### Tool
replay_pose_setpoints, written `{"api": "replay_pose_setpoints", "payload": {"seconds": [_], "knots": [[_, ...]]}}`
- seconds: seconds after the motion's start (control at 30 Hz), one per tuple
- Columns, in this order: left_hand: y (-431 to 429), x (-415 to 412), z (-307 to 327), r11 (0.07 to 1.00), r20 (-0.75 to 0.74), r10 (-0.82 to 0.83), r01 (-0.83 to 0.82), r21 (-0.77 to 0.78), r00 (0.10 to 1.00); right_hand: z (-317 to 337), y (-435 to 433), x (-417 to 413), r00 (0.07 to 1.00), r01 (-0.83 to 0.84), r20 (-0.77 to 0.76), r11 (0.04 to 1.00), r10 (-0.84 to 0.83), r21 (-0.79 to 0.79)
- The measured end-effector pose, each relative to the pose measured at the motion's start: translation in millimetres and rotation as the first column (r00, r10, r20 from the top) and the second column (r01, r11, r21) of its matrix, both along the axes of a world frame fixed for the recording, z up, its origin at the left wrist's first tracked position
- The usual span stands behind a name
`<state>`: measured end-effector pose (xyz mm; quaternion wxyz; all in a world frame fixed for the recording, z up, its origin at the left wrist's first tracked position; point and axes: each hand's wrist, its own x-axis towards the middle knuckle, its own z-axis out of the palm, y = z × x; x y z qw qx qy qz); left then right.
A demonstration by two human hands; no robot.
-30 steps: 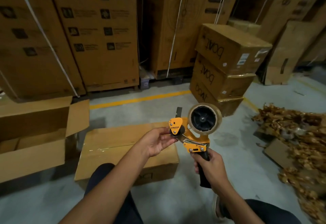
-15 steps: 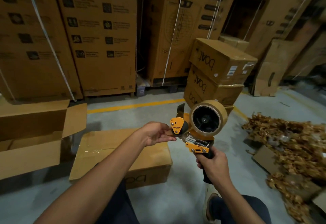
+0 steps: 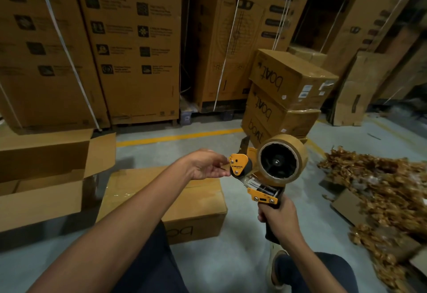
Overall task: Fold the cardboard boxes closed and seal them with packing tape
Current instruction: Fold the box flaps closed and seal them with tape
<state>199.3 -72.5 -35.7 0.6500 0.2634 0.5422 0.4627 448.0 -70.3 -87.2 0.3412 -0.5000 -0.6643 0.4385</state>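
Two hands, mine, have barely shifted in the last half second. My right hand (image 3: 277, 219) grips the handle of one tape dispenser (image 3: 263, 194), while my left hand (image 3: 205, 165) pinches the tape end (image 3: 225, 167) at its front. One closed box (image 3: 196, 202) lies below, just beyond my left hand. One open box (image 3: 41, 158) sits left. Three stacked boxes (image 3: 288, 85) stand farther back.
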Motion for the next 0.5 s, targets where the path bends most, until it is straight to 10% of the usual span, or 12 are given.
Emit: {"api": "replay_pose_setpoints", "payload": {"seconds": [0.5], "knots": [[85.9, -25.3, -28.2, 0.974, -0.504, -0.200, 0.116, -0.193, 0.840, -58.8, 21.5, -40.1, 0.994, 0.083, -0.061, 0.980, -0.096, -0.178]]}}
